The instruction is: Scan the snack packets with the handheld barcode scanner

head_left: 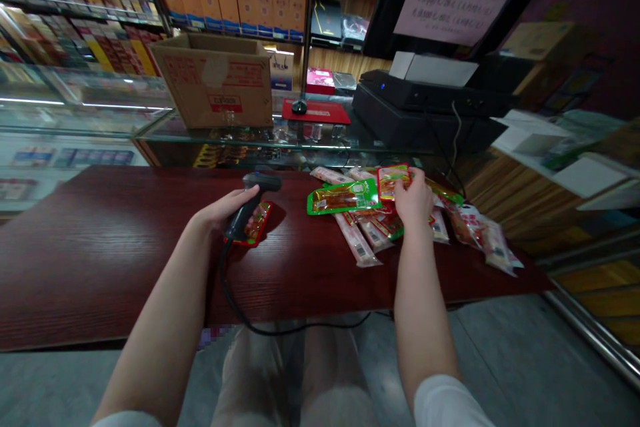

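The left hand (pixel 223 210) was closed around the handle of a black scanner (pixel 243 215), left of centre in the frame, above a red-edged snack packet (pixel 257 233) on the dark desk (pixel 130 233). The right hand (pixel 415 199), right of centre, was nearly closed, thumb and fingers pinching a smaller red packet (pixel 388 185) over a jumbled heap. A green packet (pixel 345 197) lay to its left; pale long packets (pixel 356 240) stuck out below, crowding the space. The scanner's cable (pixel 295 331) looped across the lower middle, past the desk's front edge. Behind, at upper left of centre, stood an open cardboard box (pixel 220 87); right of it lay a red mat (pixel 325 112) bearing a mouse (pixel 299 107), then bulky black equipment (pixel 400 117) at upper right.
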`<control>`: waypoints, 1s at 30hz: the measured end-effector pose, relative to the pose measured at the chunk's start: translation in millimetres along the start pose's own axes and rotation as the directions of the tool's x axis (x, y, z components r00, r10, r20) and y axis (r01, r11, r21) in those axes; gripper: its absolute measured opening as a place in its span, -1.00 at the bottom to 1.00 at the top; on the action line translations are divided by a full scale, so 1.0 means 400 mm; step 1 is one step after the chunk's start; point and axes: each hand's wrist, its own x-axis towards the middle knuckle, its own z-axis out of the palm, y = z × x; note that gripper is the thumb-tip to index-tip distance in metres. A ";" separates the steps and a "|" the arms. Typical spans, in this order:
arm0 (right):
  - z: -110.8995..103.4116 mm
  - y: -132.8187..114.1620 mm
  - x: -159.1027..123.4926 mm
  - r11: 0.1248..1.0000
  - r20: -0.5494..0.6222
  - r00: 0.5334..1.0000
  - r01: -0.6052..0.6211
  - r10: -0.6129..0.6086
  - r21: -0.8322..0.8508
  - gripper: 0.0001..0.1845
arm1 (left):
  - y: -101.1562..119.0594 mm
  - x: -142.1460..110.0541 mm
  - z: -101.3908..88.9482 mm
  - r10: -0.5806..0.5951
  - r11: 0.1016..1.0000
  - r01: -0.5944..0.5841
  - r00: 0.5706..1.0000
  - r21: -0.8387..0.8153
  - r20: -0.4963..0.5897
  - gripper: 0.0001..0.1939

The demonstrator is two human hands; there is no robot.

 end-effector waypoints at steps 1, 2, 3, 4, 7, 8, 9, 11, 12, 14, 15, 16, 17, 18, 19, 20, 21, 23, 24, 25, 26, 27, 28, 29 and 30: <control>0.000 0.012 0.002 0.999 -0.010 1.000 -0.012 0.012 -0.037 -0.63 | -0.008 0.008 -0.008 -0.017 1.000 0.017 1.000 -0.006 0.009 -0.44; -0.001 0.021 0.003 0.998 -0.028 0.999 -0.022 0.020 -0.062 -0.64 | -0.015 0.016 -0.014 -0.029 1.000 0.029 0.999 -0.011 0.016 -0.45; -0.004 0.027 0.004 0.997 -0.054 0.998 -0.027 0.023 -0.075 -0.64 | -0.022 0.023 -0.017 -0.036 0.999 0.036 0.999 -0.014 0.024 -0.46; -0.009 0.029 0.003 0.997 -0.087 0.996 -0.022 0.015 -0.079 -0.64 | -0.028 0.030 -0.017 -0.037 0.999 0.038 0.999 -0.019 0.033 -0.46; -0.037 0.004 -0.002 0.996 -0.179 0.980 0.083 -0.085 -0.020 -0.65 | -0.039 0.049 -0.006 0.007 0.998 -0.004 0.998 -0.056 0.055 -0.46; -0.047 -0.014 -0.006 0.989 -0.192 0.972 0.144 -0.136 0.031 -0.67 | -0.041 0.055 0.002 0.027 0.997 -0.021 0.997 -0.077 0.066 -0.47; -0.055 -0.036 -0.013 0.973 -0.191 0.964 0.209 -0.187 0.097 -0.69 | -0.043 0.062 0.011 0.043 0.994 -0.035 0.996 -0.100 0.076 -0.47; -0.060 -0.087 -0.033 0.910 -0.130 0.949 0.313 -0.288 0.272 -0.75 | -0.048 0.077 0.033 0.066 0.988 -0.053 0.994 -0.143 0.089 -0.47; -0.056 -0.114 -0.046 0.871 -0.062 0.943 0.327 -0.328 0.366 -0.77 | -0.050 0.084 0.044 0.076 0.985 -0.060 0.992 -0.163 0.096 -0.46; -0.034 -0.166 -0.075 0.812 0.157 0.899 0.280 -0.409 0.512 -0.80 | -0.054 0.093 0.062 0.108 0.974 -0.083 0.988 -0.211 0.112 -0.47; -0.016 -0.189 -0.089 0.811 0.272 0.865 0.226 -0.422 0.539 -0.81 | -0.054 0.094 0.067 0.125 0.967 -0.094 0.984 -0.236 0.124 -0.47; 0.003 -0.211 -0.103 0.825 0.385 0.823 0.166 -0.418 0.540 -0.81 | -0.052 0.091 0.069 0.141 0.960 -0.102 0.980 -0.262 0.137 -0.47; 0.024 -0.231 -0.116 0.843 0.487 0.768 0.125 -0.416 0.523 -0.80 | -0.048 0.086 0.066 0.157 0.951 -0.110 0.977 -0.288 0.146 -0.48; 0.045 -0.250 -0.128 0.860 0.567 0.707 0.116 -0.423 0.497 -0.78 | -0.042 0.079 0.060 0.173 0.942 -0.121 0.974 -0.313 0.145 -0.49; 0.066 -0.268 -0.139 0.873 0.619 0.659 0.122 -0.427 0.472 -0.75 | -0.036 0.071 0.050 0.187 0.933 -0.134 0.973 -0.333 0.133 -0.50; 0.086 -0.285 -0.149 0.880 0.655 0.614 0.150 -0.440 0.450 -0.70 | -0.029 0.062 0.037 0.195 0.929 -0.147 0.975 -0.340 0.111 -0.51; 0.105 -0.302 -0.158 0.881 0.676 0.577 0.193 -0.458 0.432 -0.64 | -0.022 0.053 0.023 0.194 0.929 -0.156 0.978 -0.335 0.082 -0.52; 0.139 -0.332 -0.174 0.870 0.708 0.506 0.299 -0.493 0.392 -0.49 | -0.011 0.039 -0.007 0.169 0.942 -0.157 0.985 -0.297 0.017 -0.54; 0.154 -0.345 -0.181 0.862 0.725 0.472 0.350 -0.501 0.368 -0.40 | -0.007 0.033 -0.021 0.151 0.951 -0.148 0.988 -0.270 -0.010 -0.54; 0.167 -0.356 -0.187 0.854 0.743 0.444 0.392 -0.501 0.342 -0.32 | -0.004 0.027 -0.033 0.138 0.959 -0.142 0.990 -0.245 -0.032 -0.54; 0.179 -0.365 -0.193 0.849 0.760 0.424 0.426 -0.493 0.313 -0.26 | -0.001 0.022 -0.044 0.131 0.965 -0.138 0.990 -0.222 -0.047 -0.54; 0.189 -0.371 -0.197 0.846 0.775 0.413 0.452 -0.478 0.282 -0.21 | 0.001 0.018 -0.052 0.130 0.969 -0.138 0.990 -0.203 -0.054 -0.54; 0.197 -0.376 -0.200 0.846 0.787 0.409 0.470 -0.462 0.252 -0.18 | 0.002 0.014 -0.058 0.133 0.972 -0.141 0.990 -0.186 -0.054 -0.53; 0.203 -0.380 -0.203 0.847 0.795 0.411 0.481 -0.446 0.227 -0.18 | 0.003 0.010 -0.063 0.139 0.975 -0.145 0.989 -0.171 -0.050 -0.52; 0.207 -0.382 -0.204 0.849 0.801 0.415 0.488 -0.432 0.205 -0.20 | 0.003 0.007 -0.066 0.146 0.976 -0.151 0.988 -0.158 -0.043 -0.52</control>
